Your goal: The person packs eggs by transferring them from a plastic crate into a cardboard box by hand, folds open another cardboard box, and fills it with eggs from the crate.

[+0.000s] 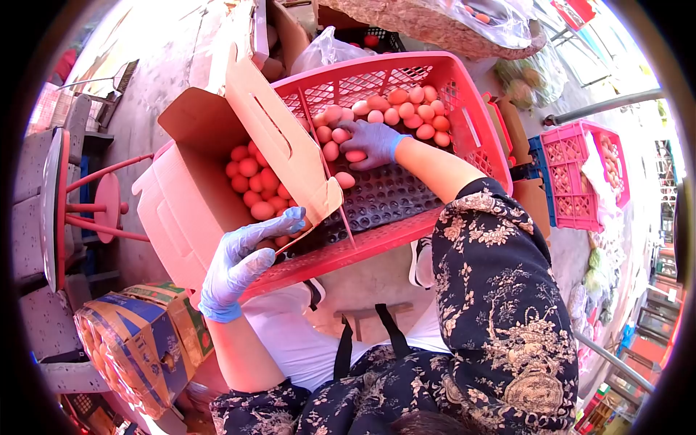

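Observation:
My right hand point(371, 145), in a blue-violet glove, reaches into the red plastic crate point(475, 109). Its fingers curl over eggs, and one egg point(355, 156) shows by the thumb. Brown eggs point(407, 111) lie along the crate's far side, beyond a dark dimpled egg tray point(391, 192). A single egg point(344, 180) sits near the box wall. My left hand point(239, 261), also gloved, is at the near corner of an open cardboard box point(174, 210), its thumb and fingers apart around the rim. More eggs point(250, 177) fill part of that box, some hidden by the hand and flap.
On the left are a red-legged stool point(109, 206) and a taped carton point(138, 341). To the right stands a pink crate point(573, 174) holding more eggs. A metal pole point(609, 105) juts in there. Plastic bags point(326, 51) lie beyond the red crate.

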`<state>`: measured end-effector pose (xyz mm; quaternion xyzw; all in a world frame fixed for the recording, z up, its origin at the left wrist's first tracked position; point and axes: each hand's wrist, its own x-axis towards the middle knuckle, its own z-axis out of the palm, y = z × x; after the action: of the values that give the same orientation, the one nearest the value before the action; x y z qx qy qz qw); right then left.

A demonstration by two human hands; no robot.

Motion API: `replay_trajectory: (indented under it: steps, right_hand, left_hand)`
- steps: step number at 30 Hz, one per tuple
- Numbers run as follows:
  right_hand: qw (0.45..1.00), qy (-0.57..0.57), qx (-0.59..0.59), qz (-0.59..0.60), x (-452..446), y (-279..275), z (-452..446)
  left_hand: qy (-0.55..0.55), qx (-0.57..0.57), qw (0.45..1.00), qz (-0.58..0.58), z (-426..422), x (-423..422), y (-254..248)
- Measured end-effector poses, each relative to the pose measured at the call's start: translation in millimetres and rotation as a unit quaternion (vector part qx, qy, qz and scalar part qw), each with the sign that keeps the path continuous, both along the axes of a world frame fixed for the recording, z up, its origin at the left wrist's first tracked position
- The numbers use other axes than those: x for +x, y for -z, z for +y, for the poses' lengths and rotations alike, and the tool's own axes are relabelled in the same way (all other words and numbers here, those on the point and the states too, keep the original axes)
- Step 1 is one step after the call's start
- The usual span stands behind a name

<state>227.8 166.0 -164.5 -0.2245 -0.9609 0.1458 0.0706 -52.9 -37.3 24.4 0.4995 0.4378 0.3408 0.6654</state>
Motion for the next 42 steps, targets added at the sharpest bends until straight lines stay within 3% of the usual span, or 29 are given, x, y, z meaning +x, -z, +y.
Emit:
replay_trajectory:
  steps: [9,15,25,34,37,42]
  right_hand:
    - [1.0,0.01,0.019,-0.019,12,-1,-10]
    - [0.994,-0.012,-0.002,-0.105,2,-24,0]
    - [0.992,0.107,0.006,-0.06,-3,-2,-19]
    - [0.977,0.074,-0.075,-0.184,-16,-5,0]
    - [0.976,0.065,-0.084,-0.189,-21,-10,1]
    - [0.989,0.106,-0.039,-0.099,-25,13,-8]
  left_hand:
    - [0.012,0.007,1.0,-0.007,3,0,3]
    - [0.019,0.001,1.0,-0.025,3,0,5]
    - [0.001,-0.018,1.0,-0.025,-4,-2,4]
    - [0.016,0.022,1.0,0.006,-5,-4,4]
    - [0.017,0.013,1.0,0.009,-4,-7,2]
    - [0.018,0.006,1.0,-0.022,-13,-16,2]
